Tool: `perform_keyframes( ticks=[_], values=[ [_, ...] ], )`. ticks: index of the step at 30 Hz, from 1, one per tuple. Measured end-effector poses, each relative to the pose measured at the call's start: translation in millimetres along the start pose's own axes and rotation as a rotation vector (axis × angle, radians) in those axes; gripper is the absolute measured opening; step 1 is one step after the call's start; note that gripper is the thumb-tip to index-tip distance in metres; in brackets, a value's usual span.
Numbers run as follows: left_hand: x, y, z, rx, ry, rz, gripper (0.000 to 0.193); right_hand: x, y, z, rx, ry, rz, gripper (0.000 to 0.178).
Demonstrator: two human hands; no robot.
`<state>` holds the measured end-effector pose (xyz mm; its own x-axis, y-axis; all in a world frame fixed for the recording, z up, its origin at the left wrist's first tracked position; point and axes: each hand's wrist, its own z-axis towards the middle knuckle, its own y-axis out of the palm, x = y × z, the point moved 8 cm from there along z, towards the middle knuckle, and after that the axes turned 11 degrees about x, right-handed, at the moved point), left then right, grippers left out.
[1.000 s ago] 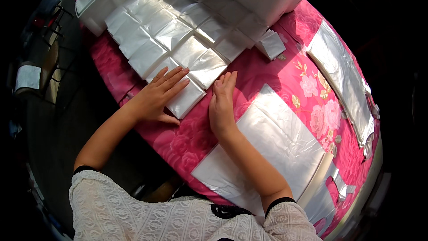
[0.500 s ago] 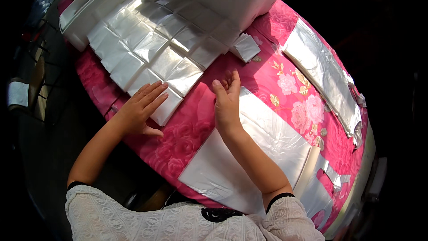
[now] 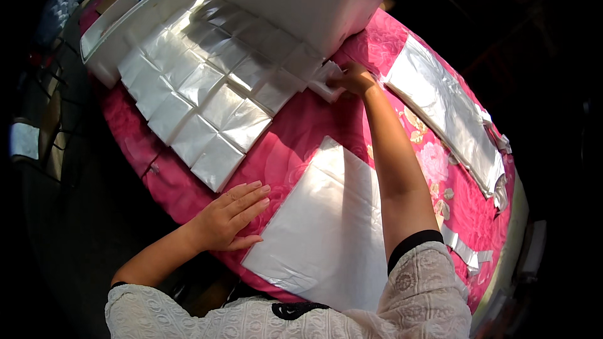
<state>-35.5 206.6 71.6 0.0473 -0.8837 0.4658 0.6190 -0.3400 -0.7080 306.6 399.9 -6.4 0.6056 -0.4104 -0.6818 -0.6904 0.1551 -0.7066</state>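
Note:
My right hand (image 3: 355,80) is stretched out to the small pile of square silvery packets (image 3: 327,80) beside the large white box. Its fingers are curled on the pile's right edge, the tips partly hidden. My left hand (image 3: 235,216), fingers outstretched and holding nothing, hovers at the table's near edge, beside a stack of large shiny silvery-white sheets (image 3: 314,226). Ahead of it, similar square packets (image 3: 201,85) lie overlapped in slanting rows. My right forearm passes over the right part of the large sheet stack.
A large white box (image 3: 276,12) stands at the back, a narrow white bin (image 3: 141,25) at the back left. On the right lie a long silvery stack (image 3: 446,113) and torn strips (image 3: 465,251). A pink floral cloth (image 3: 176,191) covers the rounded table.
My right hand has reached forward and to the right, onto the small packet pile. My left hand has drawn back from the packet rows towards the near edge. The view has shifted slightly.

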Motion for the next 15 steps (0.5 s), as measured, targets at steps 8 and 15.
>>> perform_keyframes(
  ticks=[8, 15],
  values=[
    [-11, 12, 20, 0.171, -0.279, -0.162, 0.075, -9, -19, -71, 0.086, -0.209, 0.386, 0.036],
    [-3, 67, 16, 0.463, -0.736, -0.773, 0.089, -29, 28, -273, -0.137, -0.245, 0.586, 0.03]
  ],
)
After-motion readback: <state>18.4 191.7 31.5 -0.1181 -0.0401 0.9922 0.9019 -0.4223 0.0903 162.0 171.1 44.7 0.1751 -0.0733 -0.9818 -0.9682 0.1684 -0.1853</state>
